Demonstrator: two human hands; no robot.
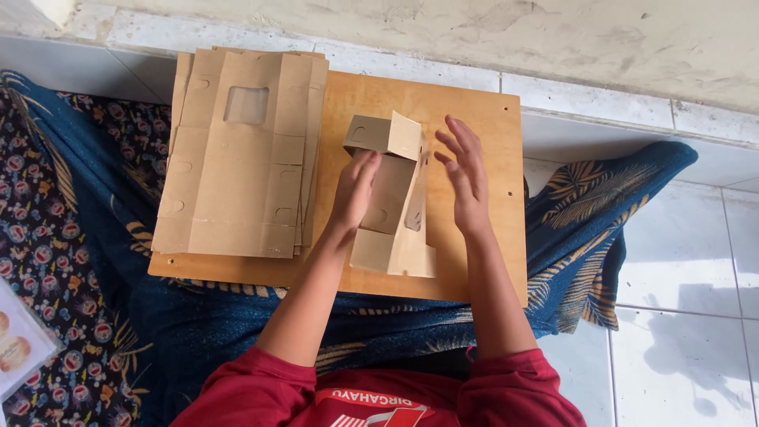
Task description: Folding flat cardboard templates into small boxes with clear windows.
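A partly folded brown cardboard box (393,207) stands on a wooden board (490,261) resting across my lap. My left hand (353,190) presses flat against the box's left side, fingers together and pointing away from me. My right hand (465,175) hovers just to the right of the box with fingers spread, holding nothing. One flap (386,134) of the box sticks up at the far end. To the left on the board lies a stack of flat cardboard box blanks (241,154), the top one with a rectangular window cut-out.
Blue patterned cloth (95,261) covers the floor on both sides of the board. White floor tiles (680,300) lie to the right, a pale wall (474,32) beyond. A printed packet (20,340) pokes in at the lower left edge.
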